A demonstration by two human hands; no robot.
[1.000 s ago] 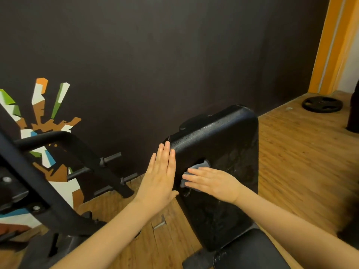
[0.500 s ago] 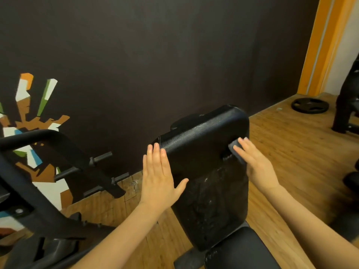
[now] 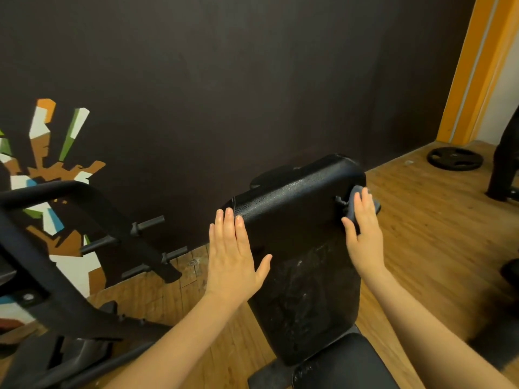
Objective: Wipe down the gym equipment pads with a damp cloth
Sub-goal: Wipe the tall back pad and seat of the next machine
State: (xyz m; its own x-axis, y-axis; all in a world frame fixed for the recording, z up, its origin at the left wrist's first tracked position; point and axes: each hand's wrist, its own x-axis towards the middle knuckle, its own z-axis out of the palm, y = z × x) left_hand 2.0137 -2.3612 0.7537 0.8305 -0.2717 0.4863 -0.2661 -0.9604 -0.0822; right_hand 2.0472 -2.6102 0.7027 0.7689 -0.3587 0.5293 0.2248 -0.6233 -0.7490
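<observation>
A black upright back pad [image 3: 297,220] stands in the middle of the head view, with wet streaks on its lower half. My left hand [image 3: 233,254] lies flat against the pad's left edge, fingers straight and together. My right hand [image 3: 362,228] presses a small grey cloth [image 3: 352,204] against the pad's upper right edge with straight fingers; most of the cloth is hidden under the hand. A black seat pad [image 3: 342,363] sits below the back pad at the bottom edge.
A black machine frame [image 3: 56,265] with pegs fills the left side. A dark wall with a painted mural [image 3: 45,169] stands close behind. On the wooden floor [image 3: 421,248] at the far right lie a weight plate [image 3: 455,158] and another machine's black leg [image 3: 505,164].
My right hand slid the cloth from the pad's left side across its face to the upper right edge. My left hand stayed flat on the left edge.
</observation>
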